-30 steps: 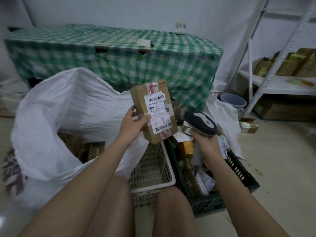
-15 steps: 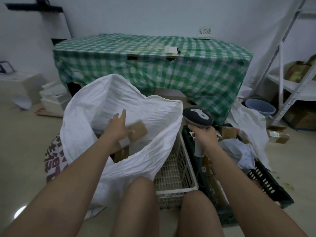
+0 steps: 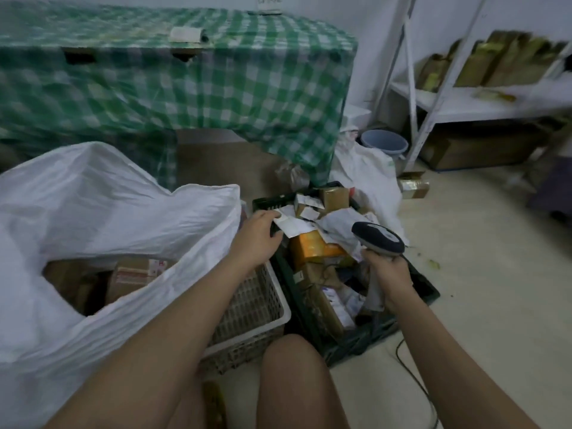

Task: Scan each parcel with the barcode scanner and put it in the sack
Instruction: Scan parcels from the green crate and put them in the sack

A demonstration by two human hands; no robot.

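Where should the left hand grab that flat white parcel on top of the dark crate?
Probably by the near left edge of the flat white parcel, coming from the sack side. That edge overhangs the dark green plastic crate, and the left hand is already there.

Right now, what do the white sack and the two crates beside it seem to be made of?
White sack: probably woven plastic, matte; it creases stiffly and holds its mouth open.
Pale crate: likely moulded plastic, with a fine lattice wall and smooth rim.
Dark green crate: apparently the same, with a slotted wall.

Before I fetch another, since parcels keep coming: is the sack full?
Not full. The white sack gapes open, brown parcels lying well below its rim.
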